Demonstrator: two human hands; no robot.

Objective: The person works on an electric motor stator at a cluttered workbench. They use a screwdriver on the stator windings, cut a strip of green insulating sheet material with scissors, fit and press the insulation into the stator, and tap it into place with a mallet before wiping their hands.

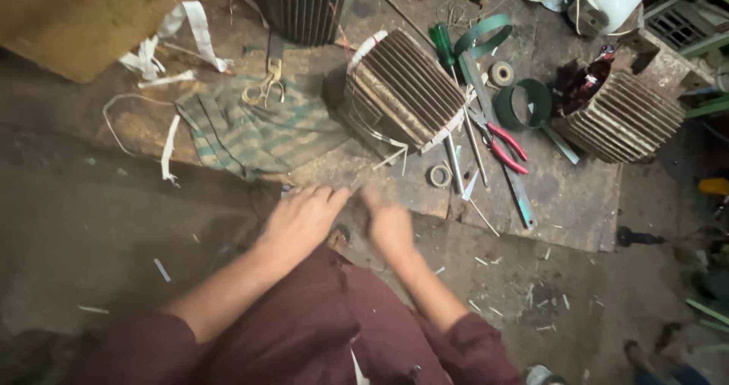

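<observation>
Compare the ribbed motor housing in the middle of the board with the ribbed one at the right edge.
The middle ribbed metal housing looks blockier and squarer; the right ribbed metal housing looks rounder, like a barrel. The middle one shows pale strips at its end and a loose wire hanging by its lower face; the right one shows dark reddish windings at its open end. The middle one lies nearer the person's hands. Both lie on their sides on the worn board, with parallel fins.

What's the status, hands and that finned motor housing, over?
Left hand and right hand low at board edge, blurred, grip unclear. Finned motor housing untouched. Red-handled pliers beside it.
</observation>
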